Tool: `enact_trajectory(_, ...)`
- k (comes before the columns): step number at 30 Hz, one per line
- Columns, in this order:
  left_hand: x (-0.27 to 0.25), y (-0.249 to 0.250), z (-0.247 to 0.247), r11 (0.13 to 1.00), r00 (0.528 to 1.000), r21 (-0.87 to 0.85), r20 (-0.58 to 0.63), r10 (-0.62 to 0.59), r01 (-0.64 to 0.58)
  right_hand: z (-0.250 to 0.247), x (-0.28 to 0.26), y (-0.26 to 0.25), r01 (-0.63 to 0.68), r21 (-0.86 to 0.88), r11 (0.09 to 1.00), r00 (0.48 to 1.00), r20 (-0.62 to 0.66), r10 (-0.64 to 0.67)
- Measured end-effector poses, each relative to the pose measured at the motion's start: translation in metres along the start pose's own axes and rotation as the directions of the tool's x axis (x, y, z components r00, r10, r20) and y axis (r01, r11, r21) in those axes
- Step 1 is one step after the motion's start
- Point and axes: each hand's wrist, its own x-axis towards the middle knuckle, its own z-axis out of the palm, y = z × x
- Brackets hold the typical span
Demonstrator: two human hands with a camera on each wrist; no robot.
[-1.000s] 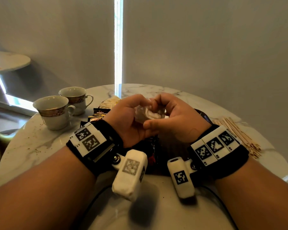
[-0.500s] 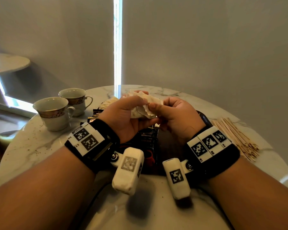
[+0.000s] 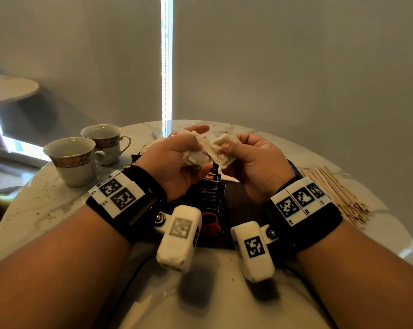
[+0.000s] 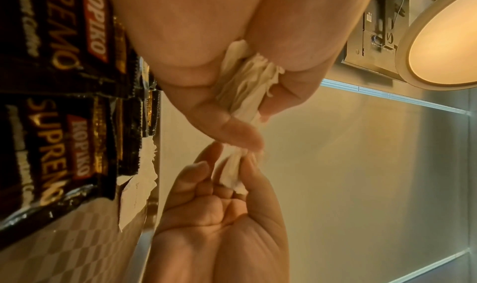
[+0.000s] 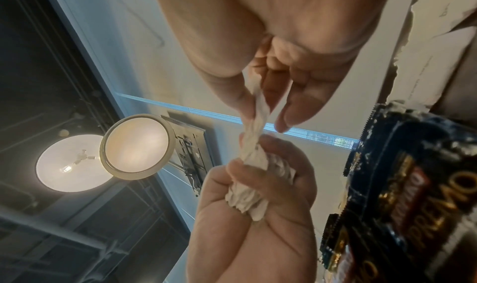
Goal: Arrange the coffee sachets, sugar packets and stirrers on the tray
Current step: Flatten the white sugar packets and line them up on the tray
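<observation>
My left hand (image 3: 189,148) grips a bunch of white sugar packets (image 3: 193,159) in its curled fingers, held above the tray. My right hand (image 3: 234,144) pinches one white packet (image 3: 224,150) at the bunch's right edge, between thumb and forefinger. The left wrist view shows the bunch (image 4: 247,79) in the fist and the pinched packet (image 4: 232,171) below it. Black coffee sachets (image 3: 210,198) lie overlapping on the dark tray (image 3: 246,205) under my hands. Wooden stirrers (image 3: 336,193) lie in a loose heap on the table to the right of the tray.
Two gold-banded teacups (image 3: 72,160) (image 3: 103,141) stand at the left of the round marble table (image 3: 46,210). More pale packets (image 3: 151,146) lie behind my left hand. A white packet (image 4: 136,195) lies on the tray beside the sachets.
Both hands have risen a little and drawn apart. The right hand's pinched packet now sticks out to the right of the bunch in the left hand.
</observation>
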Motion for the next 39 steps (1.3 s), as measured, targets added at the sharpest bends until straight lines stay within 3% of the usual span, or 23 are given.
enact_trajectory(4,0.000,0.000,0.001,0.998,0.998,0.014,-0.015,-0.058,0.059,0.000,0.000,-0.002,0.066,0.035,0.997,0.998,0.014,-0.066)
enact_trajectory(10,-0.001,-0.005,-0.001,0.987,0.990,0.151,0.123,-0.068,0.049,0.005,-0.005,0.000,0.099,0.021,0.995,0.993,0.065,-0.100)
enact_trajectory(18,0.003,-0.004,0.000,0.988,0.999,0.155,-0.037,-0.016,0.021,0.001,-0.003,-0.001,0.101,0.018,0.995,0.994,0.048,-0.102)
enact_trajectory(24,0.002,-0.005,-0.001,0.986,0.999,0.165,-0.033,-0.032,0.037,0.000,0.001,0.001,0.105,-0.057,0.993,0.994,-0.012,-0.105)
enact_trajectory(34,0.006,-0.008,-0.001,0.976,0.998,0.215,-0.027,0.054,-0.047,-0.002,-0.003,-0.002,0.097,-0.050,0.994,0.994,0.060,-0.094)
enact_trajectory(39,0.007,-0.008,-0.001,0.975,0.998,0.213,-0.012,0.068,-0.064,-0.006,0.005,0.003,0.078,-0.170,0.982,0.997,0.034,-0.073)
